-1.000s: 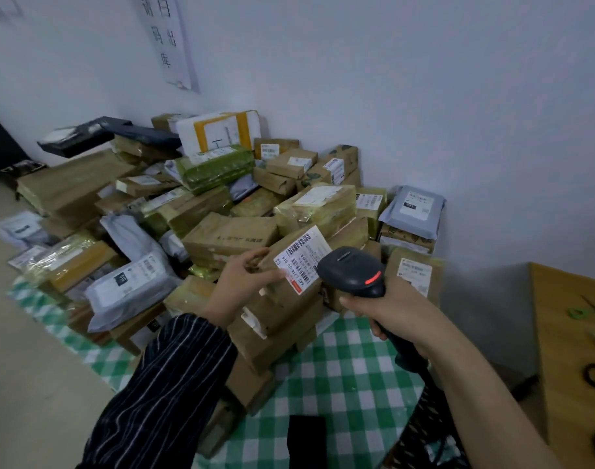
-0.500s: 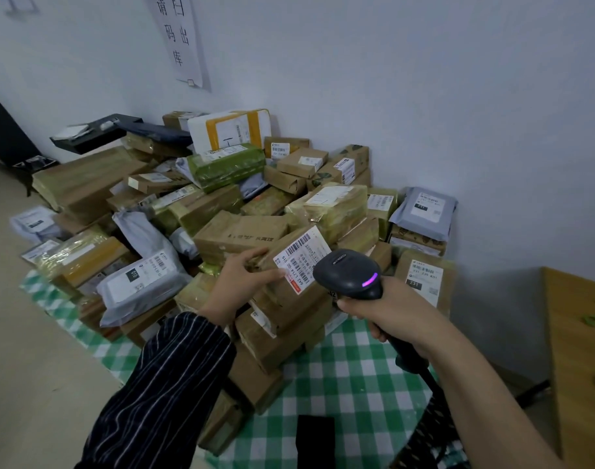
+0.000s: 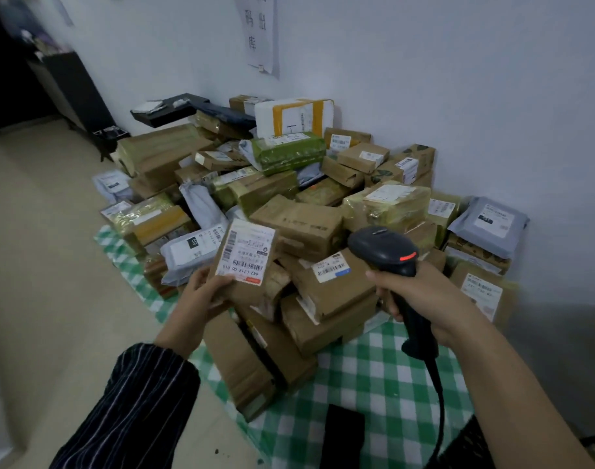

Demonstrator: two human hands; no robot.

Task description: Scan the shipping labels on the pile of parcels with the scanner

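Scanner in right hand, parcel, left hand

The left hand, in a dark pinstriped sleeve, grips a small brown cardboard parcel by its lower corner, thumb on top. The bare right forearm stretches forward, its hand wrapped round the handle of a black handheld scanner.

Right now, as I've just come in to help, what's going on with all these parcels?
A person is scanning a pile of parcels heaped on a green checked cloth by the wall. The left hand holds up a small brown box, label facing them; the right hand grips a black scanner, red light on, beside it.
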